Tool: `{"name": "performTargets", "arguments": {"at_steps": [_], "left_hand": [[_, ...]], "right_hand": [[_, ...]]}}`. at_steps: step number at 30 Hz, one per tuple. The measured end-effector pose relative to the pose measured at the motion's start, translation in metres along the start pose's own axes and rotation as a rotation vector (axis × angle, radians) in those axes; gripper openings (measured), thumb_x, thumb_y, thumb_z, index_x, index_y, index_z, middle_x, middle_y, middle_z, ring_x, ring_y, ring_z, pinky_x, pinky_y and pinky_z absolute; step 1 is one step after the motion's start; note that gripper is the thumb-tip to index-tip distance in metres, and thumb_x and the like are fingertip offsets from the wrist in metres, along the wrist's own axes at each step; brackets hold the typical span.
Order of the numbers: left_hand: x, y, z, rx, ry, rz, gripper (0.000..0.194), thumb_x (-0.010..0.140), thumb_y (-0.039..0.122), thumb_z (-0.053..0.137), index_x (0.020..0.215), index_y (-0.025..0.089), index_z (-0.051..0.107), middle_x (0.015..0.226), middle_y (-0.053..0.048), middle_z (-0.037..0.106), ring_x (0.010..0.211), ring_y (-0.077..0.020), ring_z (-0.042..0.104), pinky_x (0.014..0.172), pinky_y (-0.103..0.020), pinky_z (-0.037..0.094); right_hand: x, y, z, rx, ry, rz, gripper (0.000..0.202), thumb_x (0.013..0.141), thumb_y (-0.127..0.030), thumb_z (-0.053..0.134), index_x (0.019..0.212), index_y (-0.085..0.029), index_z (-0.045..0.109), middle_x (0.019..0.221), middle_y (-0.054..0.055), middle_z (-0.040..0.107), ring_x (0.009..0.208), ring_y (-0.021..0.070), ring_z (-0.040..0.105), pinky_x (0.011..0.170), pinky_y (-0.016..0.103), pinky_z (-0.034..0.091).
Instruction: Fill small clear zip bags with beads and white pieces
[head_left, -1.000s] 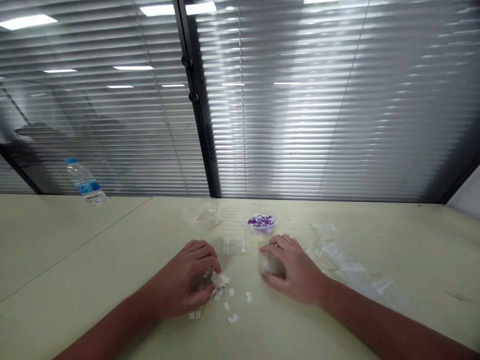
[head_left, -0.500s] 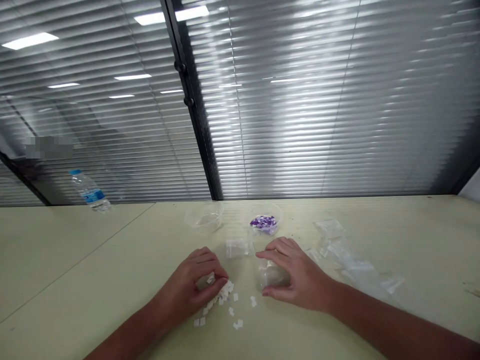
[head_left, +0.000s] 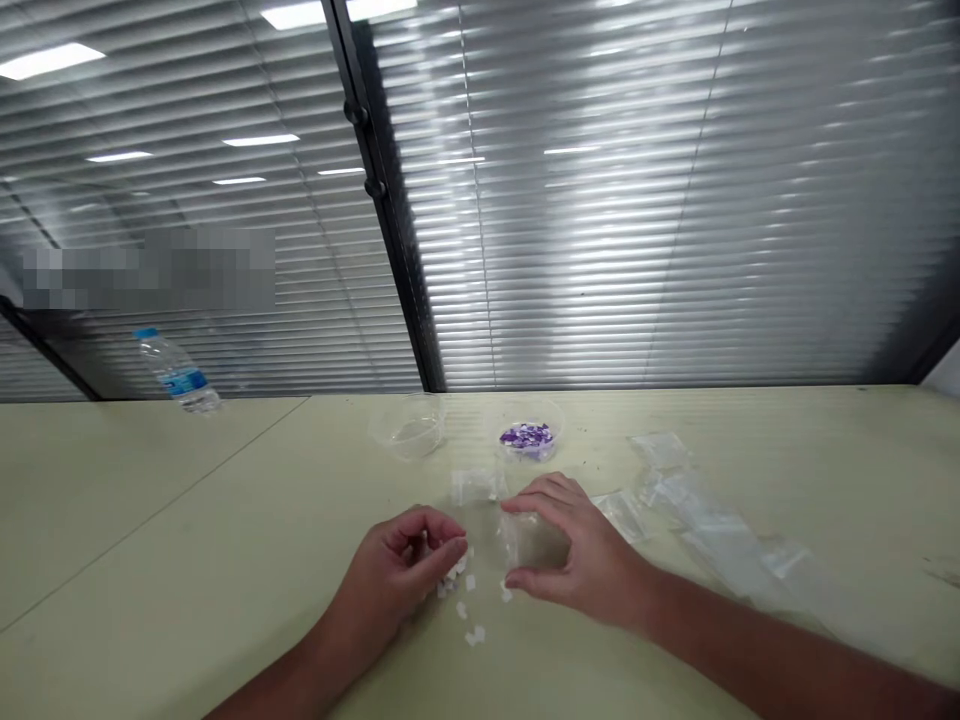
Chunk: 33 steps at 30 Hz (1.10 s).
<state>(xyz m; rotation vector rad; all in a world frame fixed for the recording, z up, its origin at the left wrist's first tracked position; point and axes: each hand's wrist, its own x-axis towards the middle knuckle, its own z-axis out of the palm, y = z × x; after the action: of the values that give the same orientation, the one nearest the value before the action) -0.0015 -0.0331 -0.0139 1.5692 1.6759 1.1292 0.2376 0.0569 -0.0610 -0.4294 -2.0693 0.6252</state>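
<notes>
My left hand (head_left: 412,560) is over a small pile of white square pieces (head_left: 455,570), thumb and fingertips pinched together; whatever lies between them is too small to make out. To its right, my right hand (head_left: 562,545) has thumb and fingers spread in a wide curve around a clear plastic bag (head_left: 510,535), the fingertips at its edges. A few loose white pieces (head_left: 475,635) lie between and below the hands. Just beyond them a small clear bag (head_left: 476,486) rests on the table.
Behind stand a clear bowl (head_left: 409,430) and another bowl with purple pieces (head_left: 527,440). Clear plastic bags (head_left: 705,520) spread over the table (head_left: 150,500) at the right. A water bottle (head_left: 180,375) is at the back left, before the blinds.
My left hand has shifted slightly right, its fingertips now past most of the pile. My right hand and the clear bag have moved a little left. The view has tilted slightly.
</notes>
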Motion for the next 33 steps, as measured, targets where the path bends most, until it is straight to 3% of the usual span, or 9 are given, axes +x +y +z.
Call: {"name": "performTargets", "arguments": {"at_steps": [6,12,19,24,33], "left_hand": [[0.001,0.006,-0.001,-0.116,0.072,-0.056,0.042,0.075,0.055,0.082,0.082,0.015,0.072,0.072,0.000,0.056,0.065,-0.0110,0.045,0.059,-0.020,0.035],[-0.012,0.013,0.007,-0.267,-0.005,-0.103,0.037,0.079,0.052,0.082,0.090,0.018,0.078,0.086,-0.005,0.070,0.078,-0.0151,0.058,0.070,-0.021,0.044],[-0.017,0.016,0.013,-0.152,-0.088,-0.011,0.037,0.090,0.054,0.070,0.089,0.019,0.078,0.088,-0.005,0.073,0.084,-0.0181,0.061,0.081,-0.025,0.045],[-0.018,0.016,0.010,-0.062,-0.069,0.050,0.034,0.093,0.053,0.066,0.091,0.021,0.078,0.090,-0.004,0.072,0.088,-0.0190,0.062,0.083,-0.026,0.044],[-0.024,0.022,0.025,0.171,0.012,0.066,0.039,0.092,0.056,0.062,0.084,0.021,0.075,0.083,-0.003,0.065,0.076,-0.0171,0.055,0.070,-0.026,0.040]], "right_hand": [[0.001,-0.002,-0.002,0.025,-0.007,-0.022,0.052,0.071,-0.035,0.092,0.115,-0.027,0.066,0.113,0.002,0.063,0.111,0.0220,0.054,0.098,0.038,0.044],[0.000,-0.003,-0.004,0.041,0.009,-0.101,0.052,0.075,-0.037,0.091,0.118,-0.028,0.064,0.111,0.002,0.064,0.109,0.0210,0.056,0.097,0.038,0.044],[-0.003,-0.009,0.001,0.108,0.011,-0.062,0.052,0.076,-0.039,0.090,0.121,-0.028,0.065,0.113,0.005,0.063,0.110,0.0230,0.056,0.097,0.039,0.047],[-0.004,-0.009,0.002,0.084,-0.012,-0.080,0.053,0.075,-0.039,0.090,0.120,-0.027,0.066,0.112,0.006,0.064,0.109,0.0237,0.056,0.096,0.039,0.047],[-0.002,-0.012,0.002,0.069,-0.013,-0.079,0.051,0.075,-0.038,0.091,0.118,-0.027,0.065,0.110,0.003,0.064,0.108,0.0222,0.056,0.095,0.038,0.046]]}}
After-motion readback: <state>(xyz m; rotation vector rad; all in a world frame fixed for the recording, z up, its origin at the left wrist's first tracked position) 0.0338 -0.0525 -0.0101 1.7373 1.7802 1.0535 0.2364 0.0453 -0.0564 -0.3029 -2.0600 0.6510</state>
